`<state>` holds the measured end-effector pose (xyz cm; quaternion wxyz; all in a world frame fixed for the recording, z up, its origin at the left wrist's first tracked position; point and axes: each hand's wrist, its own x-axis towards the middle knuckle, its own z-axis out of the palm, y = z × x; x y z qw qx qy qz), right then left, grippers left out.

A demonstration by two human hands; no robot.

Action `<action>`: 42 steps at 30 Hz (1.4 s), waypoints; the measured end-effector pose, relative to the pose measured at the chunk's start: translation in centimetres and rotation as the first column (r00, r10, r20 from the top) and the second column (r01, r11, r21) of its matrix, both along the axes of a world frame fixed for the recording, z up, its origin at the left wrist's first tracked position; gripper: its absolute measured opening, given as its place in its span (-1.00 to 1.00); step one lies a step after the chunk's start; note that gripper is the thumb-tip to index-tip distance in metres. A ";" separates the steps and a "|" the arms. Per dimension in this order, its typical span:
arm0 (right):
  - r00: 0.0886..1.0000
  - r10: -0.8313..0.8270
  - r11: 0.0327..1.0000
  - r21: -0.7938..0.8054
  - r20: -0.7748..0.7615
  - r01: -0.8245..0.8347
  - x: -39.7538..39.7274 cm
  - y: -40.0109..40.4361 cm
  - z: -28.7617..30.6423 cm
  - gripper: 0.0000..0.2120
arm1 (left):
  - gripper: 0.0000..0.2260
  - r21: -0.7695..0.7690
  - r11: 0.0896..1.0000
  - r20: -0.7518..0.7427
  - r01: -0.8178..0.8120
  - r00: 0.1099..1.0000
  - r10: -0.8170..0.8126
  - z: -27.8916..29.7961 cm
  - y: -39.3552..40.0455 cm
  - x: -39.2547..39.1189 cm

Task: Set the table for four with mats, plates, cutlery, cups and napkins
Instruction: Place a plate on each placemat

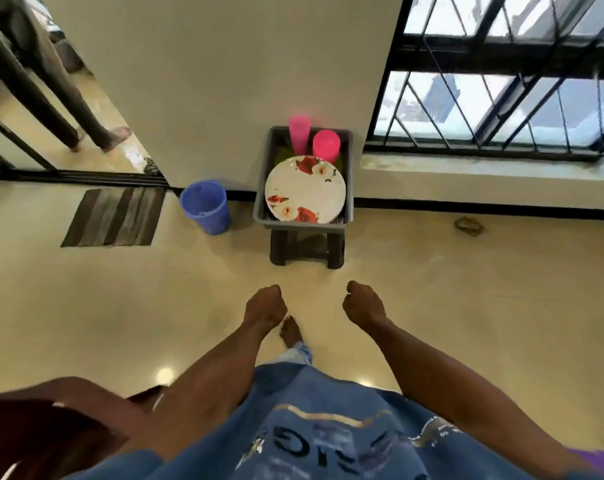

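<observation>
A grey plastic tub (pixel 259 211) sits on a low dark stool (pixel 305 251) against the wall ahead. A white plate with red flowers (pixel 304 190) lies on top inside it. Behind the plate stand a tall pink cup (pixel 299 133) and a shorter pink cup (pixel 326 146). Something green (pixel 282 154) shows under the plate. My left hand (pixel 264 308) and my right hand (pixel 363 304) reach forward over the floor, short of the stool. Their fingers hang loosely curled and hold nothing.
A blue bucket (pixel 207 207) stands left of the stool, beside a striped doormat (pixel 115 216) at a doorway where another person's legs (pixel 86 109) stand. A barred window (pixel 501 81) is at the right. A brown chair (pixel 51 420) is at my lower left.
</observation>
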<state>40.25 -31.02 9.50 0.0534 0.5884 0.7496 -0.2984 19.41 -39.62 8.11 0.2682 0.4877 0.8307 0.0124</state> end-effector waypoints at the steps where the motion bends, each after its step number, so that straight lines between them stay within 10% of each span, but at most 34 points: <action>1: 1.000 -0.012 1.000 -0.004 -0.001 0.012 -1.2 2.1 0.1 -0.74 | -0.80 -0.016 1.000 0.008 0.006 1.000 -0.006 0.0 2.1 -1.4; 19: 0.959 -0.279 0.944 -0.198 -0.058 0.263 -15.0 27.1 -1.5 -0.76 | -0.74 -0.090 0.995 0.112 0.033 0.993 -0.023 -0.9 28.7 -16.0; 35: 0.675 -0.738 0.554 -0.589 -0.020 0.588 -18.2 35.5 -8.4 -0.63 | -0.49 -0.219 0.968 0.215 -0.119 0.962 0.167 -6.3 45.9 -20.7; 42: 0.386 -0.921 0.278 -0.598 0.058 0.751 -18.8 36.4 -12.7 -0.59 | -0.32 -0.205 0.978 0.253 -0.048 0.962 0.100 -11.2 50.6 -21.5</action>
